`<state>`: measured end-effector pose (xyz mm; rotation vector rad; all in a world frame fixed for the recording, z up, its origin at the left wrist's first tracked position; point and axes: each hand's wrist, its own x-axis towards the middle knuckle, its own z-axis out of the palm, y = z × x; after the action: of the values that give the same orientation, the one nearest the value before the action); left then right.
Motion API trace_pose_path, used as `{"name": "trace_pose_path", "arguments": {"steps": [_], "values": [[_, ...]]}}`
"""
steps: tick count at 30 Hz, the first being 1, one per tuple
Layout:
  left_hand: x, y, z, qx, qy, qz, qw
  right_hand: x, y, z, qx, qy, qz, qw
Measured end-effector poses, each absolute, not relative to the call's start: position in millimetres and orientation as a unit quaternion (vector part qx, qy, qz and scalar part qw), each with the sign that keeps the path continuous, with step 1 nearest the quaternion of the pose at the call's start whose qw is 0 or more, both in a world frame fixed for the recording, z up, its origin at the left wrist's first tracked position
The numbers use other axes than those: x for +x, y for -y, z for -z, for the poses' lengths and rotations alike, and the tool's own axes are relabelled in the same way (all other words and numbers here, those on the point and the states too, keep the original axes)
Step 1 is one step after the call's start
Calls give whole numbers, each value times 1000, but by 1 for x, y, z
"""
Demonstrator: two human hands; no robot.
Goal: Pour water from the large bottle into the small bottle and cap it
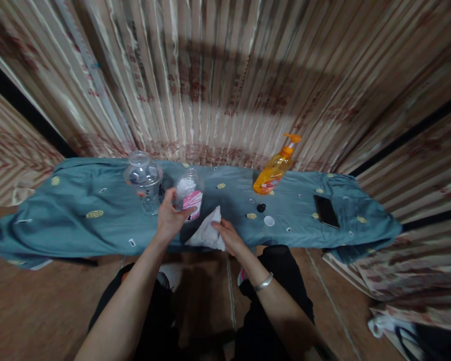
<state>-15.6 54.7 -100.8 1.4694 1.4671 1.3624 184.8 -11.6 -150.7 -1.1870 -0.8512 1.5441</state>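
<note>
A clear bottle with a pink and white label [192, 204] stands near the table's front edge, left of centre. My left hand [170, 215] is wrapped round its lower left side, the thumb lying over the label. Just to the right, my right hand [229, 236] pinches a white cloth [207, 231] that hangs down at the front edge, close to the bottle. A larger clear container [146, 180] with a narrow neck stands to the left, just beyond my left hand.
On the blue-green tablecloth [113, 200] an orange pump bottle [273, 173] stands right of centre. Nearer lie a small black cap [261, 207] and a white disc [269, 221]. A dark phone [326, 211] lies at the right. Pleated curtains [225, 80] hang behind the table.
</note>
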Motion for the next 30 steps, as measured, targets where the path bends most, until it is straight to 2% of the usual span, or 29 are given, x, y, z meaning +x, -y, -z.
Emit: {"name": "trace_pose_path", "arguments": {"steps": [4, 8, 12, 15, 20, 25, 28, 30], "values": [[-19, -56, 100, 557, -558, -528, 316, 215, 0, 121, -572, 444, -480, 496], [-23, -58, 100, 546, -558, -547, 302, 202, -20, 114, -587, 651, -306, 371], [-28, -60, 101, 546, -563, -557, 273, 182, -26, 133, -537, 757, -280, 245], [-29, -60, 100, 551, -564, -551, 274, 190, -18, 140, -532, 765, -264, 250], [-31, -62, 89, 552, -557, -555, 278, 230, -1, 125, -556, 757, -230, 257], [-30, -64, 81, 529, -549, -584, 279, 287, 10, 111, -659, 694, -126, 261], [-25, -62, 80, 531, -532, -590, 294, 318, 9, 102, -742, 630, -63, 222], [-19, -61, 82, 536, -522, -587, 310, 331, 2, 95, -774, 611, -51, 157]]}}
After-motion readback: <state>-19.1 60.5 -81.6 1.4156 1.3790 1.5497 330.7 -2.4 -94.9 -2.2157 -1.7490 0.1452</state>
